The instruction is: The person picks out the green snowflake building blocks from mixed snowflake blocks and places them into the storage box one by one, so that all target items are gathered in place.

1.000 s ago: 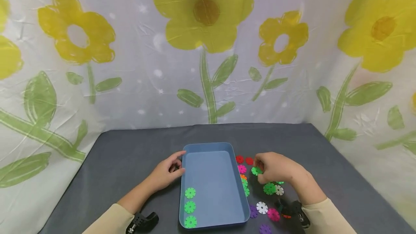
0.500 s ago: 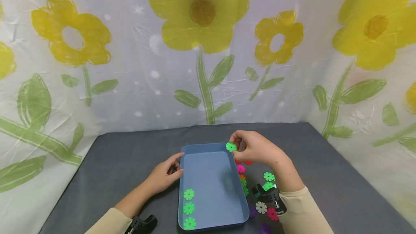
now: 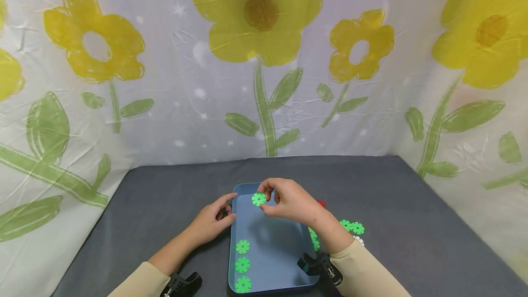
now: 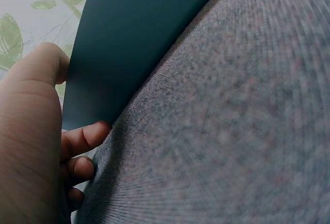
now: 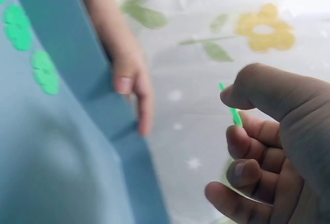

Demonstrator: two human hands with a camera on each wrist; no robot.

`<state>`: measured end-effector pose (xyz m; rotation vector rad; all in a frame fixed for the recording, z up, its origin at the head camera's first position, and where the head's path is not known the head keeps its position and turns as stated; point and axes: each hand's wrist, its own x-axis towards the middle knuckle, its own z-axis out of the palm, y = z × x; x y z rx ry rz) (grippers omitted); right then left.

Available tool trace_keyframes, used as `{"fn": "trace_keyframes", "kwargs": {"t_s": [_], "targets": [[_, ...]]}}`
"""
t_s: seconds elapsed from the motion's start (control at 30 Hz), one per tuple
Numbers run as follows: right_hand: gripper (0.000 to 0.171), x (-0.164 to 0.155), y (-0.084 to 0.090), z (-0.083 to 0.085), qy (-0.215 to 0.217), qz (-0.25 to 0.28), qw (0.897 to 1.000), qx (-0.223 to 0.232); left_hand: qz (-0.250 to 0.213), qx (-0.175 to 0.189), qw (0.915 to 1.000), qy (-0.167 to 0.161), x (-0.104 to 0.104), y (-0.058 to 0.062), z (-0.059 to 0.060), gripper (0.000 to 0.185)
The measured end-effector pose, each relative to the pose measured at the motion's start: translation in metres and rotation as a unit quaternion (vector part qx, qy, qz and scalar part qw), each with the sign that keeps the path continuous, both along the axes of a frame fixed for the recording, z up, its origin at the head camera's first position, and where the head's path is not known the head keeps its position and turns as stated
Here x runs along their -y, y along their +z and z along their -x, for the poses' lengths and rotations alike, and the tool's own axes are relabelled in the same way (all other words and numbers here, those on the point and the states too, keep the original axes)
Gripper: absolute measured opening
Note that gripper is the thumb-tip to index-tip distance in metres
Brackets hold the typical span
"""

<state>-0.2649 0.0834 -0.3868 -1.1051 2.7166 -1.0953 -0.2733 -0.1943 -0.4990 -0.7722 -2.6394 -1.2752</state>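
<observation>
Pinching a green disc (image 3: 258, 199) over the tray (image 3: 284, 260), right hand (image 3: 288, 203) hovers while left hand (image 3: 212, 221), fingers relaxed, steadies its rim beside 3 green discs (image 3: 242, 265).

The head view looks forward and down over the bench (image 3: 412, 205) from well back. The left wrist view sits close and low against the blue tray (image 4: 134, 44) wall. The right wrist view looks across the same tray (image 5: 62, 54) towards the left hand (image 5: 129, 80).
</observation>
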Motion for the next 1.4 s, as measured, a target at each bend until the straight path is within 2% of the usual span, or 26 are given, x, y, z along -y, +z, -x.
{"fn": "trace_keyframes", "kwargs": {"t_s": [0.13,0.37,0.6,0.73,0.9,1.07,1.17,1.4], "targets": [[0.025,0.01,-0.019,0.004,0.008,-0.003,1.0,0.018,0.001,0.001,1.0,-0.004,0.0,-0.001,0.0,0.053],[0.023,0.023,-0.046,0.009,0.042,-0.051,0.997,0.038,-0.005,-0.002,0.9999,-0.013,0.001,-0.001,0.001,0.054],[0.022,0.03,-0.058,0.01,0.058,-0.098,0.993,0.038,-0.008,0.0,0.9999,-0.011,0.002,-0.002,0.001,0.054],[0.031,0.034,-0.064,0.009,0.075,-0.109,0.99,0.044,-0.007,0.013,0.9998,-0.009,0.002,-0.002,0.0,0.054],[0.041,0.033,-0.056,0.008,0.087,-0.101,0.986,0.098,-0.015,0.035,0.9993,-0.006,0.002,0.001,0.001,0.055],[0.043,0.025,-0.041,0.005,0.097,-0.097,0.981,0.137,-0.023,0.034,0.9992,0.0,0.003,0.002,0.003,0.052],[0.042,0.016,-0.03,0.005,0.093,-0.084,0.984,0.126,-0.028,0.032,0.9991,0.007,0.002,0.003,0.003,0.047],[0.037,-0.014,-0.012,0.006,0.052,-0.034,0.995,0.076,-0.028,0.04,0.9988,0.009,0.0,0.004,0.0,0.041]]}}
